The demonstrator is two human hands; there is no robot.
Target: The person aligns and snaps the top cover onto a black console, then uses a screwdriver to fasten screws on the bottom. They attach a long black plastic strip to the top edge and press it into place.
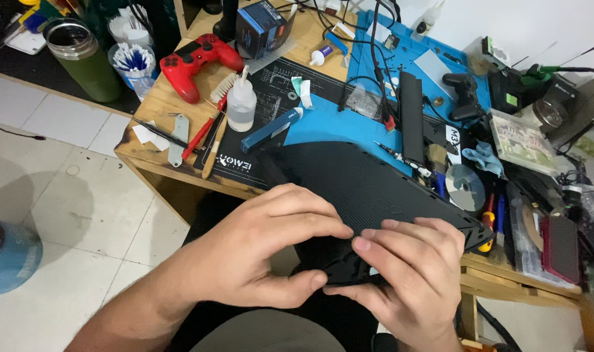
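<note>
Hands, left [258,251] and right [417,277], gripping ribbed black panel [362,189] edge.

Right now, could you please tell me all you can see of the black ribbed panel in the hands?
The black ribbed panel is a large, flat, matte piece, plastic by its look, with fine parallel ridges and notched edges. It lies tilted over the wooden desk edge. The left hand and right hand pinch its near edge.

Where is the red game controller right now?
In the head view, the red game controller lies at the upper left on the wooden workbench, between the cup of cotton swabs and the clear squeeze bottle.
</note>
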